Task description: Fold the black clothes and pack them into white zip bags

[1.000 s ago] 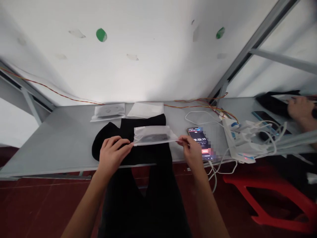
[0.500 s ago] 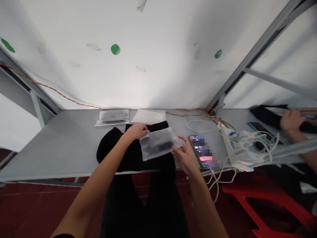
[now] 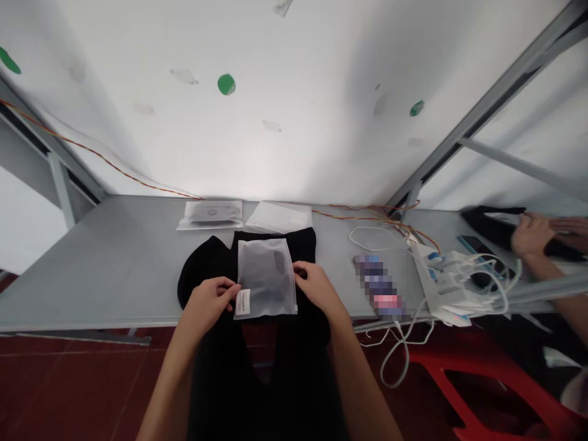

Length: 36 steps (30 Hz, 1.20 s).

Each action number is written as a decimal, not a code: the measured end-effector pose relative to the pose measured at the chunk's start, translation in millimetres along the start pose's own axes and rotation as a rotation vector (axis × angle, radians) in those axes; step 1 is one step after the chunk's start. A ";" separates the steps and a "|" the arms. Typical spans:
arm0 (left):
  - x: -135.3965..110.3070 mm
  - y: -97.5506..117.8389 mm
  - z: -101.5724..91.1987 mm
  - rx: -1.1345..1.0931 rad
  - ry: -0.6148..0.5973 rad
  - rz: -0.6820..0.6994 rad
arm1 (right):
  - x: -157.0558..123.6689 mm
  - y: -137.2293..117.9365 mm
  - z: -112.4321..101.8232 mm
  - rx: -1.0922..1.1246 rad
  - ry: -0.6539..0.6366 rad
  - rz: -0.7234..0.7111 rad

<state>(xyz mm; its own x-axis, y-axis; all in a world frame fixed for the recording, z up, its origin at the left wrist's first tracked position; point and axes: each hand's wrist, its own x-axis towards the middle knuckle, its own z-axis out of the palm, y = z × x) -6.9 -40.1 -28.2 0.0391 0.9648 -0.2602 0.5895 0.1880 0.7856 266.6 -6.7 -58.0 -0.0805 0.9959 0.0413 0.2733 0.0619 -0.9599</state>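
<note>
A frosted zip bag (image 3: 265, 272) lies face up over a folded black cloth item (image 3: 301, 242). It has a small white label in its lower left corner and faint dark print at upper right. My left hand (image 3: 211, 303) pinches the bag's left edge beside the label, thumb and fingertips together. On the other side, my right hand (image 3: 316, 286) grips the right edge, along the zip strip, between thumb and curled fingers. Whatever is inside the bag cannot be made out.
Two more frosted bags, one on the left (image 3: 211, 214) and one on the right (image 3: 280, 217), lie by the wall. A phone (image 3: 379, 288), power strip (image 3: 436, 282) and white cables sit at right. Farther right, a co-worker's hands (image 3: 533, 236) handle black cloth. A red stool (image 3: 496, 367) stands below.
The bag has turned from lying sideways and tilted to nearly upright, its label now showing. My left hand has moved from its top to its lower left edge; my right hand has shifted left.
</note>
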 end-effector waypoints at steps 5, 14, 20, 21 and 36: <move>1.7 1.4 -4.3 -0.006 -0.010 0.003 | -7.2 -5.9 3.6 -0.129 -0.061 0.008; 3.0 -6.6 -5.4 -0.017 -0.032 0.021 | -7.1 -13.0 0.5 0.031 -0.169 -0.038; 2.7 -9.6 -1.5 -0.019 -0.006 0.031 | -8.1 -16.4 16.7 -0.183 -0.211 0.023; 2.1 -9.5 -1.0 -0.021 0.002 0.044 | -6.7 -17.2 17.3 -0.190 -0.204 0.019; -20.0 -14.1 -32.2 0.043 0.152 -0.017 | -16.7 -11.5 -70.0 -0.381 0.330 -0.042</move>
<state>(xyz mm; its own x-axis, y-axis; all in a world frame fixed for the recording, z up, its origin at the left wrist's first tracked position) -42.0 -56.1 -16.0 -0.0915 0.9789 -0.1830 0.6235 0.1996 0.7560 331.9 -19.4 -28.3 0.1915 0.9560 0.2225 0.6121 0.0609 -0.7885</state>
